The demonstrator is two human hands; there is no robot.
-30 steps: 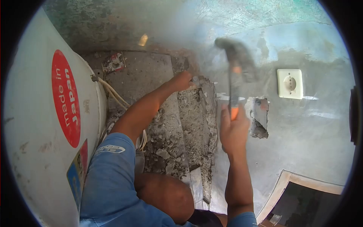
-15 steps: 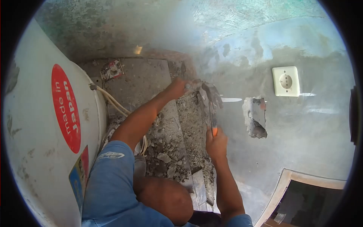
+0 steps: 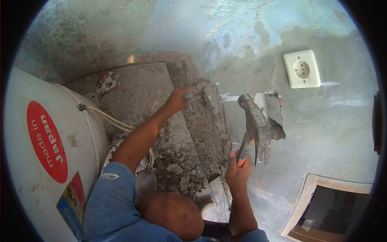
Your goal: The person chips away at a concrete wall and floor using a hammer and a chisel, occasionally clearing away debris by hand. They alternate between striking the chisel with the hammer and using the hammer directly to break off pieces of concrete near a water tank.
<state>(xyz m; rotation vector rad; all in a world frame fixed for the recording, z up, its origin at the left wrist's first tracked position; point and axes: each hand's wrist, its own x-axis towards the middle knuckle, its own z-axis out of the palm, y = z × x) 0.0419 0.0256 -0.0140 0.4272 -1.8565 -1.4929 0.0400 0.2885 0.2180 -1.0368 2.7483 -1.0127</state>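
My right hand (image 3: 238, 171) is wrapped round the orange handle of a claw hammer (image 3: 258, 131), whose worn metal head is raised in front of the grey wall. Farther up and to the left, my left hand (image 3: 177, 99) is closed round a short metal tool (image 3: 188, 97), probably a chisel, pointing at the broken edge of the masonry. A rough channel of broken concrete (image 3: 205, 133) runs down between the floor slab and the wall. Broken rubble (image 3: 181, 173) lies between my arms.
A white tank (image 3: 76, 121) with a red label stands at the left, a pale cable (image 3: 111, 117) beside it. On the wall are a socket (image 3: 302, 69) and a chipped hole (image 3: 275, 115). A framed opening (image 3: 310, 191) is at lower right. A crumpled packet (image 3: 107, 82) lies on the slab.
The hammer has swung up and right, away from the metal tool in my left hand. My left hand appears slightly lower and farther left, as the whole view has shifted.
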